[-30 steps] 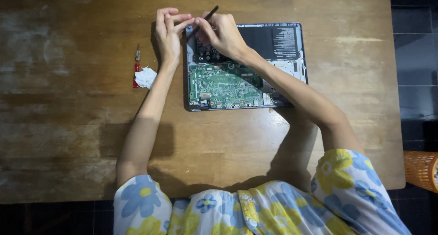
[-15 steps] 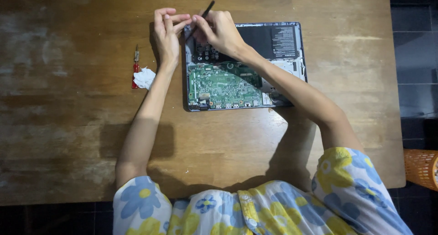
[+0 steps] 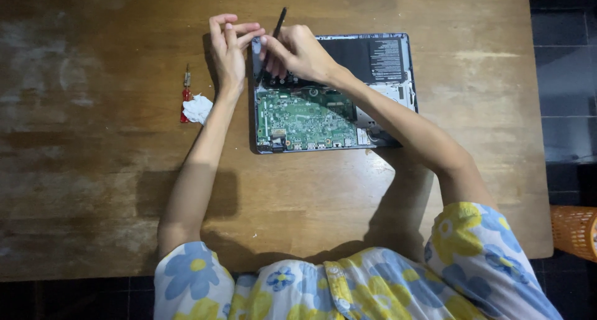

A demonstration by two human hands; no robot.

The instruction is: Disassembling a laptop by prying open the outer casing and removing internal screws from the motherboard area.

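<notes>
Right hand [image 3: 298, 50] pinches a thin black tool [image 3: 280, 23] upright for tip control; left hand [image 3: 229, 50], fingers extended and empty, braces the opened laptop [image 3: 348, 90] edge beside it

— What's being worked on?
— An opened laptop [image 3: 333, 96], back cover off, lying flat on the wooden table [image 3: 112, 189]. Its green circuit board shows at the left, a black battery along the far edge.
— And the tool?
— A thin black tool [image 3: 280, 23], tilted, its tip at the laptop's far left corner.
</notes>
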